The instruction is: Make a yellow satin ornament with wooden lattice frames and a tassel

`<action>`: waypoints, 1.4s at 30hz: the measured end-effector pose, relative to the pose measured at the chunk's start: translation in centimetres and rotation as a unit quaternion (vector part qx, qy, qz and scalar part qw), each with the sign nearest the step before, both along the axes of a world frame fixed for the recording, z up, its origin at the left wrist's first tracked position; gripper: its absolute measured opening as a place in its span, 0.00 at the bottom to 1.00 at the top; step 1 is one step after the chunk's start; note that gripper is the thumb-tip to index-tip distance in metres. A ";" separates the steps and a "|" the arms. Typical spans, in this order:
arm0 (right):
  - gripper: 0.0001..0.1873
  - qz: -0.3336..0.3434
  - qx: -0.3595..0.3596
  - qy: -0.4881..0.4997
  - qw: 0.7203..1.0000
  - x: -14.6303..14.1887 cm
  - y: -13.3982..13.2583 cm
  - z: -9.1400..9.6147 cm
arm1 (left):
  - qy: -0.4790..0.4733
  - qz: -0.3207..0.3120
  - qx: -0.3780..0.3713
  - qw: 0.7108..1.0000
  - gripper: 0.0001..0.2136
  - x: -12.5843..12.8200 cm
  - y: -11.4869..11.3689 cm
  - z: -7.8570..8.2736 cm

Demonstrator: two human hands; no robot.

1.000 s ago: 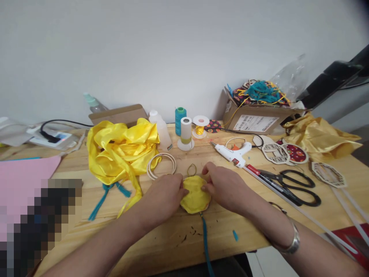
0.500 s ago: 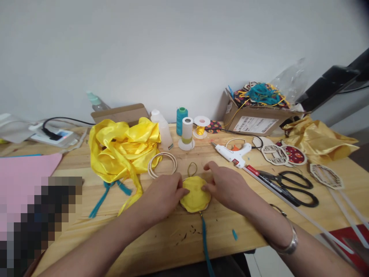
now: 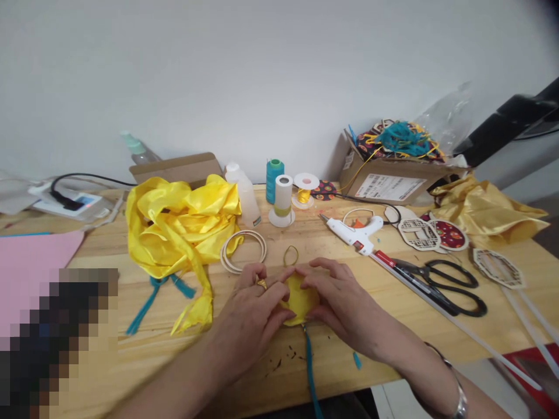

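Note:
A round yellow fabric piece [image 3: 301, 299] lies on the table in front of me, its edges partly covered by my fingers. A thin cord loop [image 3: 290, 256] sticks out at its top, and a teal tassel [image 3: 311, 369] hangs from its bottom over the table edge. My left hand [image 3: 262, 299], with a gold ring, grips the piece's left rim between thumb and fingers. My right hand [image 3: 338, 299] closes on the right rim the same way. Just beyond my left hand rest two thin wooden hoops [image 3: 223, 256].
Shiny yellow ribbon [image 3: 174, 233] is heaped at left. Behind are a white bottle [image 3: 244, 195] and thread spools [image 3: 275, 177]. To the right lie a glue gun [image 3: 356, 234], black scissors [image 3: 449, 285] and lattice-cut wooden pieces [image 3: 419, 234]; a filled cardboard box [image 3: 393, 186] stands behind.
Both hands have closed further around the fabric piece, fingers now over its top edge and thumbs at its lower sides. The view has shifted slightly.

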State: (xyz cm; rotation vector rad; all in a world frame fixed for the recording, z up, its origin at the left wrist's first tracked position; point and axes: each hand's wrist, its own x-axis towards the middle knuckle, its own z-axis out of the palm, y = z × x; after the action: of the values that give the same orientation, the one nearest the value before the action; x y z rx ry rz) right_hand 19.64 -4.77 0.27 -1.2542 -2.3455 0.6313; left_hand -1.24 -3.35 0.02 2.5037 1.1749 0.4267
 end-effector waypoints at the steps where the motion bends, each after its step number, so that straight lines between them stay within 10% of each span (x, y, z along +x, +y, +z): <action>1: 0.19 0.001 -0.007 -0.004 1.000 0.0 0.0 0.1 | 0.002 0.001 -0.007 1.000 0.02 0.0 0.0 -0.1; 31: 0.19 -0.035 -0.064 0.016 0.997 1.6 0.0 -1.5 | -0.001 0.045 0.038 0.998 0.13 -1.3 0.0 -2.2; 42: 0.20 -0.049 0.014 -0.028 0.998 3.6 -1.7 -1.1 | -0.047 0.065 0.152 0.985 0.06 -1.6 -0.4 -0.2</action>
State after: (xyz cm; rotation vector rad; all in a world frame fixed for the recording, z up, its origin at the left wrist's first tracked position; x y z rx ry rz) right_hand 23.21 -6.48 -0.84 -1.3825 -2.3132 0.5368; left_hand -2.84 -3.72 -0.19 2.6309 1.3255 0.8057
